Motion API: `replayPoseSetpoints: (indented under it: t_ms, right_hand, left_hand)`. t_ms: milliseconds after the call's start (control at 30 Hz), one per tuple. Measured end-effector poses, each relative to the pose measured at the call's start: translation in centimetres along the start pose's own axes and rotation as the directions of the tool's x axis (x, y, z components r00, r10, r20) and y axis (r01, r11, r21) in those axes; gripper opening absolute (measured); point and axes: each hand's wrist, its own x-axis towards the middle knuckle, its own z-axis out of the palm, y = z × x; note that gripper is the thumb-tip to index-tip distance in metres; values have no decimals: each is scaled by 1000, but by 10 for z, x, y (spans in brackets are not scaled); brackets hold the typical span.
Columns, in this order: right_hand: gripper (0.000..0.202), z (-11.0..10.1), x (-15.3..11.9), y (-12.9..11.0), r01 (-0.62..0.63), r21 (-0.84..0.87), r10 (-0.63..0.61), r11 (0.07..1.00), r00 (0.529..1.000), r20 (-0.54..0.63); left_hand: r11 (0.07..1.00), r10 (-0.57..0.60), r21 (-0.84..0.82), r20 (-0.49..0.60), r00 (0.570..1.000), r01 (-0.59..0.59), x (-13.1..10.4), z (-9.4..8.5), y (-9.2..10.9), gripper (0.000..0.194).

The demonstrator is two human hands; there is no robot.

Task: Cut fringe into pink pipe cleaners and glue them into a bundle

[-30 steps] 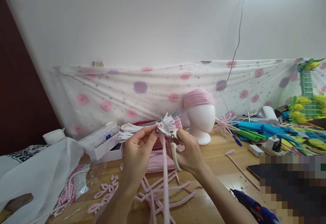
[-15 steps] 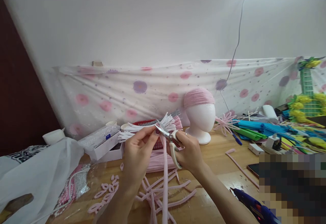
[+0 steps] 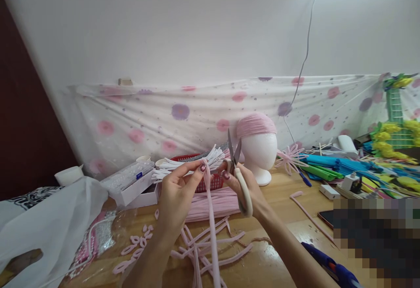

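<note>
My left hand (image 3: 183,187) pinches the top of a long pink fuzzy strip (image 3: 211,222) between thumb and fingertips. The strip hangs down over the table. Just to the right, my right hand (image 3: 244,187) is closed round the white-handled scissors (image 3: 243,187), whose blades point upward and stand apart, clear of the strip. Under the hands lie loose pink strips (image 3: 232,259) and a pink bundle (image 3: 215,207). Small pink loops (image 3: 131,249) are scattered to the left.
A white foam head (image 3: 260,152) with a pink wrapped top stands behind my right hand. A red basket (image 3: 213,184) and white stems (image 3: 170,165) sit behind my hands. White boxes (image 3: 131,192) are on the left, a blue glue gun (image 3: 328,261) at the lower right.
The scissors have moved away from the strip to the right and turned from pointing left to pointing up. My right hand has turned with them. My left hand still pinches the strip.
</note>
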Motion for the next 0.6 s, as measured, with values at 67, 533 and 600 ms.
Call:
replayPoseSetpoints:
  t_ms: [67, 533, 600]
  right_hand:
    - [34, -3, 2, -2, -80, 152, 79, 985, 997, 11]
    - [27, -6, 6, -11, -375, 319, 390, 871, 920, 16]
    - [27, -5, 6, -11, -370, 332, 393, 868, 920, -3]
  left_hand:
    - [999, -36, 34, 90, 995, 33, 1, 1, 0, 29]
    - [988, -155, 72, 274, 949, 140, 12, -4, -11, 18]
    - [982, -186, 29, 242, 952, 184, 14, -4, -9, 19]
